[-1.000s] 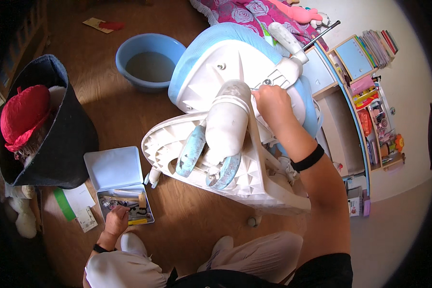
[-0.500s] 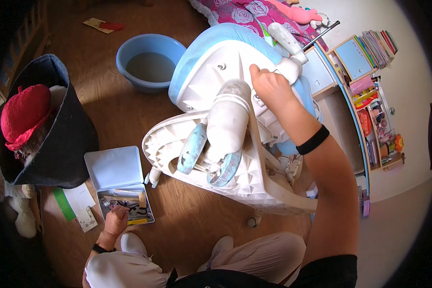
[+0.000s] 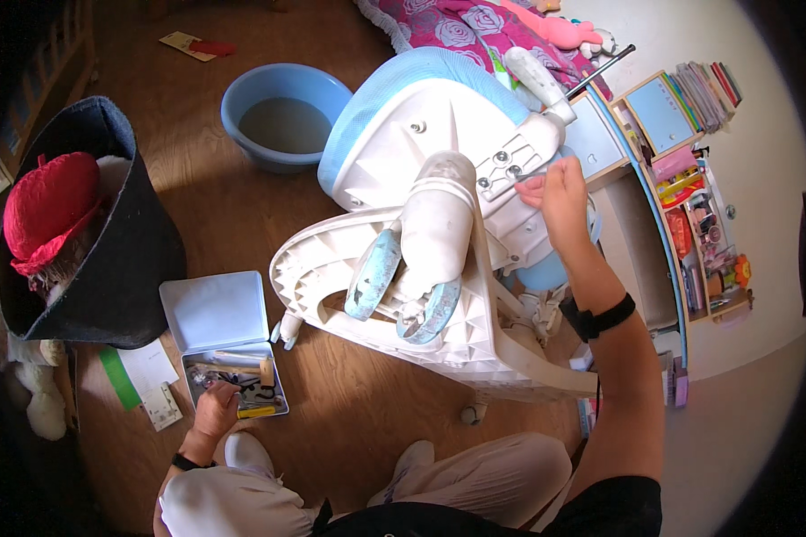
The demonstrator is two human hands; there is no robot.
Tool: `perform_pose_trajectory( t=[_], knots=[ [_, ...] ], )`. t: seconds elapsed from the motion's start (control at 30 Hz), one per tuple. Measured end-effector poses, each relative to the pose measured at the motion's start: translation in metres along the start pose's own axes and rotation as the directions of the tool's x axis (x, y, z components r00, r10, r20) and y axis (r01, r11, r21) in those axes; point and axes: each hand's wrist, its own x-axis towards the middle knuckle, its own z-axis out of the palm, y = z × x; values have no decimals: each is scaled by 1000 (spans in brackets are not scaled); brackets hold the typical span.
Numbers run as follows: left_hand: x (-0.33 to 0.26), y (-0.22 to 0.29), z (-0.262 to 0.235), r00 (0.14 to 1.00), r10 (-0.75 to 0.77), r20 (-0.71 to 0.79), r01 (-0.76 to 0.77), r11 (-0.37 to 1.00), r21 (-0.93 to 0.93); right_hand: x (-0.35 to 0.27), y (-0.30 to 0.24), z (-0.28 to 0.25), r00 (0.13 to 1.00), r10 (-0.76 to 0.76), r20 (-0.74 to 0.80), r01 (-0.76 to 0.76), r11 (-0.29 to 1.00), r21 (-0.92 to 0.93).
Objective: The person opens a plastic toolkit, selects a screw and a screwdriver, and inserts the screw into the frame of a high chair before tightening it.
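A white plastic chair with light-blue mesh edging lies tipped over, its underside and casters showing. My right hand is beside the bolts of the armrest bracket. Its fingers pinch a thin grey metal tool whose tip is close to a bolt; whether they touch is too small to tell. My left hand rests over an open metal tool box on the floor, fingers curled in; what they grip is hidden. Several tools lie in the box, with a yellow-handled one near my fingers.
A blue basin stands behind the box, beside the chair. On the left is a dark felt basket holding a red hat. Papers lie left of the box. A desk with shelves stands at the right.
My right hand has moved down and right off the armrest bracket, so its bolts now show, and the thin tool is visible in its fingers. My left hand has stayed at the tool box.
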Motion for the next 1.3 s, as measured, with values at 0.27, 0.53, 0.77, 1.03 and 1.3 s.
perform_pose_trajectory(
  t=[0.27,0.53,0.77,1.03,1.3],
  knots=[
    [2,-1,0,1000,28,-2,-28,1000,11,-12,0,-19,731,-621,284,605,397,-690],
    [3,5,-1,1000,3,-14,-3,999,42,-16,-1,-1,846,-303,440,449,-42,-892],
    [2,3,-1,999,37,-18,-37,999,41,-17,5,-2,860,-289,421,472,133,-872],
    [11,7,0,999,34,8,-34,999,40,-13,38,0,917,-263,299,398,590,-703],
    [7,6,-2,997,69,-18,-68,996,49,-14,45,-9,880,-428,204,451,621,-641]
  ],
)
